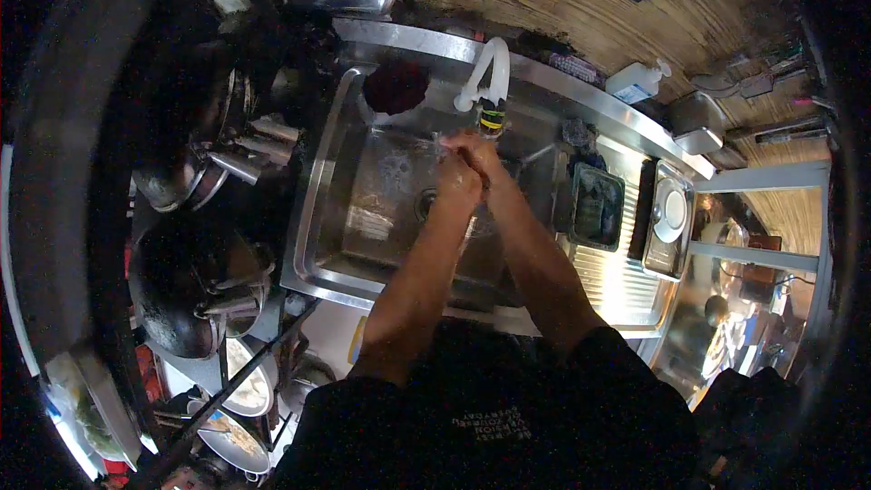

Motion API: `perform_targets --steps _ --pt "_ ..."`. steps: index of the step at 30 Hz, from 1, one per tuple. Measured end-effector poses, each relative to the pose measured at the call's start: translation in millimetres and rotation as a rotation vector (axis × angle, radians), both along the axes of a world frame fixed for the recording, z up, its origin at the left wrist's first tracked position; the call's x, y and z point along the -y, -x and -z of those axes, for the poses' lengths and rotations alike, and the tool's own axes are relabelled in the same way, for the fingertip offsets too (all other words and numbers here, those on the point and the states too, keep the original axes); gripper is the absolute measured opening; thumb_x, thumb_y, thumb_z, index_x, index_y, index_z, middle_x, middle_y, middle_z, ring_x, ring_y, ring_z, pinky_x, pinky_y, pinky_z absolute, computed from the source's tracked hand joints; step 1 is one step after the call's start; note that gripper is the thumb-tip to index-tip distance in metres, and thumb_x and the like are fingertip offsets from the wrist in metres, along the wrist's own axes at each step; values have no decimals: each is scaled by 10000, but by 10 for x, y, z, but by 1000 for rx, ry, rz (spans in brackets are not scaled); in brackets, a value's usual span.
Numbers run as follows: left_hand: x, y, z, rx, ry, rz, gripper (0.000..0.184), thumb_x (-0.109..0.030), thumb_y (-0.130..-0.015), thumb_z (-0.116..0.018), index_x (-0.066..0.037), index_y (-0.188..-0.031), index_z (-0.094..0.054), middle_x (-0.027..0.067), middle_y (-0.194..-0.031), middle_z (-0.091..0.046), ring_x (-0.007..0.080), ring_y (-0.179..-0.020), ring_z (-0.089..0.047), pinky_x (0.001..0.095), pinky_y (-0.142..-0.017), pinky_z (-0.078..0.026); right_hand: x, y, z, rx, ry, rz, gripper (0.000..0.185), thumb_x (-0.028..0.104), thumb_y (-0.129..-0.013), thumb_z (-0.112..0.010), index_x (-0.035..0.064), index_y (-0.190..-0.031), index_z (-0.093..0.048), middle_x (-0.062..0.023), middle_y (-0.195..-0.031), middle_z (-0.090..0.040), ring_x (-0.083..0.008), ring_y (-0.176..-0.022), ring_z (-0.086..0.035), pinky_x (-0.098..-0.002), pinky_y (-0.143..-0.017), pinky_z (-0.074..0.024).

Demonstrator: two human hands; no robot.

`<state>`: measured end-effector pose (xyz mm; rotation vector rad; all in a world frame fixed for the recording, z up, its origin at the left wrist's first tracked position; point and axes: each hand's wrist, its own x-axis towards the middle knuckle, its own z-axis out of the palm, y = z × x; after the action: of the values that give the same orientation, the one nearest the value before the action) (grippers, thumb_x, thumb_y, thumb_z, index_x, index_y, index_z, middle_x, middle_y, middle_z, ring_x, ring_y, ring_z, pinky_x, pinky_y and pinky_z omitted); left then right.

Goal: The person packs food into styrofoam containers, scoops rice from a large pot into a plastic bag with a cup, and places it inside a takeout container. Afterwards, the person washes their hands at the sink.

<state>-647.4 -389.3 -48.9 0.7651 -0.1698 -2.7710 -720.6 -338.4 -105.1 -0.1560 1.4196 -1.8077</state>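
Both of my hands are together over a steel sink (390,163), just below the white curved faucet (494,63). My left hand (460,180) presses against my right hand (476,152), and their fingers overlap. Water seems to wet the skin. No object shows between them, though the palms are hidden and the fingers are small and blurred. Under the hands lies the round drain (425,204). A dark red item in a pale bowl (396,91) sits at the sink's upper left corner.
Right of the sink are a dark rectangular tub (597,207) and a steel tray with white dishes (670,213). A pump bottle (635,82) stands behind. Pans (195,290) and metal handles crowd the left side, above bowls of food (247,379).
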Motion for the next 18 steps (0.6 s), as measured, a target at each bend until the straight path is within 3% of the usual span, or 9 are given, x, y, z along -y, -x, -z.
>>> perform_targets --steps 2,3,6,8,10,11,13,16,18 --pt "73 -39 83 255 15 23 118 -160 -979 -500 -95 -1022 -588 34 -949 -616 157 -817 -591 308 -673 -477 130 95 -52 -184 -270 10 311 246 -808 -735 38 -1002 -608 -110 -930 -649 -233 -876 -628 -397 -754 -513" --pt "75 -37 296 278 122 49 106 -138 -968 -513 -83 -1001 -597 38 -929 -621 155 -799 -594 300 -663 -474 218 -29 -342 -376 -357 87 297 248 -824 -717 45 -1012 -609 -119 -920 -636 -240 -869 -625 -403 -741 -503" --pt "173 -140 360 230 483 194 103 -84 -929 -540 -41 -962 -628 51 -884 -637 147 -763 -597 277 -660 -466 99 38 -257 -972 -656 417 312 267 -843 -693 36 -1032 -601 -122 -874 -623 -259 -831 -626 -408 -732 -492" --pt "218 -292 32 114 667 280 113 -53 -903 -554 -11 -945 -651 61 -859 -647 140 -747 -597 263 -667 -462 1 176 -545 -835 -404 534 308 258 -854 -679 30 -1043 -597 -129 -864 -625 -280 -829 -626 -412 -738 -491" --pt "249 -361 -257 89 691 295 130 -27 -881 -566 16 -956 -663 66 -854 -654 133 -735 -596 253 -664 -458 -112 400 -702 -792 -357 507 274 215 -866 -658 32 -1060 -593 -148 -891 -627 -300 -867 -622 -419 -759 -490" --pt "260 -376 -396 101 664 298 147 -18 -873 -571 29 -976 -664 66 -861 -657 129 -731 -594 251 -658 -455 -217 652 -301 -1096 -661 489 262 191 -870 -649 32 -1071 -590 -157 -911 -629 -305 -890 -620 -420 -776 -490" --pt "286 -386 -508 77 623 298 171 -5 -863 -583 48 -1005 -662 70 -869 -660 123 -729 -594 246 -657 -455 -302 756 -183 -1145 -820 387 266 146 -868 -637 32 -1102 -582 -173 -963 -631 -308 -939 -612 -420 -815 -485" --pt "382 -438 -566 11 631 313 174 -20 -870 -614 65 -1016 -652 81 -879 -663 127 -747 -606 244 -679 -471 -335 635 -653 -610 -467 277 310 98 -854 -631 31 -1151 -574 -178 -1039 -633 -301 -990 -600 -414 -866 -475" --pt "439 -473 -566 9 695 352 185 -64 -887 -649 77 -1006 -642 92 -895 -665 143 -774 -624 255 -701 -488 -338 614 -701 -528 -394 300 325 85 -849 -628 28 -1164 -577 -164 -1060 -634 -292 -993 -595 -407 -882 -471"
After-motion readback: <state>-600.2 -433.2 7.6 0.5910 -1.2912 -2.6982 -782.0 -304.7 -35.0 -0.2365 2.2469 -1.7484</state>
